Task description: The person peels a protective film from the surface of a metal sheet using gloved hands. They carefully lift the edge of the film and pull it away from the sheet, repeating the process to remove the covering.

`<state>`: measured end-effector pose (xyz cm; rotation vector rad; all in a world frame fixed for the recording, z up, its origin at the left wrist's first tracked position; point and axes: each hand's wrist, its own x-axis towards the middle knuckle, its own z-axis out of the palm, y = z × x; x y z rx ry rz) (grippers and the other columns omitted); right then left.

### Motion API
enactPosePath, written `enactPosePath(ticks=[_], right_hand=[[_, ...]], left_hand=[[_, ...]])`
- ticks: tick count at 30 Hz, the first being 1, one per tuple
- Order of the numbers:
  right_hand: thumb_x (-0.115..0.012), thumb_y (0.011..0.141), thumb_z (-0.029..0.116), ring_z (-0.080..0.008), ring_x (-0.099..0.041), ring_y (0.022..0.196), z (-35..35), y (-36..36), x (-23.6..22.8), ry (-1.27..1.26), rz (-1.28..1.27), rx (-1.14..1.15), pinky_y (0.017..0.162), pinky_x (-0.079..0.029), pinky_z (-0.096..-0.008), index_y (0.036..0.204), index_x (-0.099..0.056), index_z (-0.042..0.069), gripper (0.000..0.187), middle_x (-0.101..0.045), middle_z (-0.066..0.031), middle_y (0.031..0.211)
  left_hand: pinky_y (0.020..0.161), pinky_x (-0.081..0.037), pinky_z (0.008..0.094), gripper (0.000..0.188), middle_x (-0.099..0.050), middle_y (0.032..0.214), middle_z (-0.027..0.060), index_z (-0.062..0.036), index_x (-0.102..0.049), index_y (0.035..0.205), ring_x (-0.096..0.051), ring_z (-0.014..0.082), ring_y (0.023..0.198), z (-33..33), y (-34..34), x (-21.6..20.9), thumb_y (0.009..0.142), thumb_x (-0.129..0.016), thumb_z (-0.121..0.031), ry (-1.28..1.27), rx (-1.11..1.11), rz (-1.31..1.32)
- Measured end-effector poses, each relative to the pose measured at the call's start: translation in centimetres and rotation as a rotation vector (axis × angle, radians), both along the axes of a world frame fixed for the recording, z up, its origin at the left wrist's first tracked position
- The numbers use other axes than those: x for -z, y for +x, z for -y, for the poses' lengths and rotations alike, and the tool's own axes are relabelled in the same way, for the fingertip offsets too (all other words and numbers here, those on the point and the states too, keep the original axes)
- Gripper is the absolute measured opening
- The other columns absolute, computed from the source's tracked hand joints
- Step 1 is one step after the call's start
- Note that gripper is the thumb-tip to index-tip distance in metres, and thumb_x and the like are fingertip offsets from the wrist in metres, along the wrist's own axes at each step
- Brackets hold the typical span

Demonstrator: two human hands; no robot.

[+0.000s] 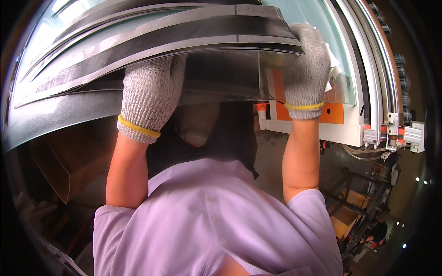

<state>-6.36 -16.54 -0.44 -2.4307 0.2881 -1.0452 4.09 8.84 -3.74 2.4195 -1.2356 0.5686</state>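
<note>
A long, glossy dark panel with grey bands (198, 34) slants across the upper part of the head view. My left hand (152, 94), in a grey knit glove with a yellow cuff, grips its near edge from below; the fingers are hidden behind the panel. At the panel's right end, my right hand (307, 69), gloved the same way, is closed around the corner and slightly blurred. Beneath it lies another dark sheet (221, 73), and more banded panels overlap behind. Whether they are glass or plastic I cannot tell.
A pale glass-like surface (317, 14) extends at the far right, bordered by a white frame (338, 131) and metal rails (386, 60). Near my right wrist is an orange plate (332, 113). A cardboard piece (57, 168) stands low on the left. Another person (378, 231) is far right.
</note>
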Motion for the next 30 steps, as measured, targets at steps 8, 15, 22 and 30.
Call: enactPosePath(ticks=[8, 15, 22, 30], right_hand=[[-0.071, 0.086, 0.025, -0.0364, -0.069, 0.091, -2.9, 3.6, 0.0, -0.333, -0.255, -0.269, 0.079, -0.057, -0.0441, 0.093, -0.075, 0.01, 0.017, -0.075, -0.0106, 0.096], [-0.064, 0.091, 0.013, -0.0345, -0.072, 0.081, 1.0, 3.2, -1.3, -0.272, -0.06, -0.13, 0.076, -0.058, -0.041, 0.093, -0.073, 0.005, 0.012, -0.074, -0.0165, 0.088], [-0.059, 0.093, 0.004, -0.0294, -0.069, 0.094, 1.5, -1.4, -1.0, -0.202, -0.122, -0.028, 0.084, -0.057, -0.0386, 0.103, -0.072, 0.006, 0.016, -0.07, -0.0134, 0.104], [-0.061, 0.079, -0.001, -0.036, -0.057, 0.114, -0.9, -0.3, -1.5, -0.536, -0.239, -0.077, 0.096, -0.048, -0.0458, 0.107, -0.067, 0.004, 0.029, -0.062, -0.0148, 0.12]], left_hand=[[0.076, -0.054, 0.0468, 0.018, -0.071, 0.094, 0.0162, -0.0035, -0.073, 0.106, -0.068, 0.0368, 0.085, 0.3, 0.2, -0.9, 0.093, -0.065, -0.013, -0.036, 0.028, 0.271], [0.09, -0.053, 0.0409, 0.028, -0.073, 0.113, 0.0183, -0.0033, -0.071, 0.121, -0.069, 0.0352, 0.103, 0.4, -1.0, -3.6, 0.097, -0.067, -0.018, -0.214, 0.028, -0.359], [0.09, -0.052, 0.033, 0.034, -0.075, 0.106, 0.0182, 0.0006, -0.071, 0.121, -0.068, 0.0206, 0.091, 0.6, -0.9, -3.6, 0.093, -0.073, -0.018, -0.407, 0.081, -0.56], [0.098, -0.051, 0.0452, 0.078, -0.067, 0.124, 0.0199, -0.0044, -0.064, 0.131, -0.064, 0.0395, 0.114, 0.6, -1.5, -3.8, 0.071, -0.087, -0.049, 0.078, 0.12, -0.332]])
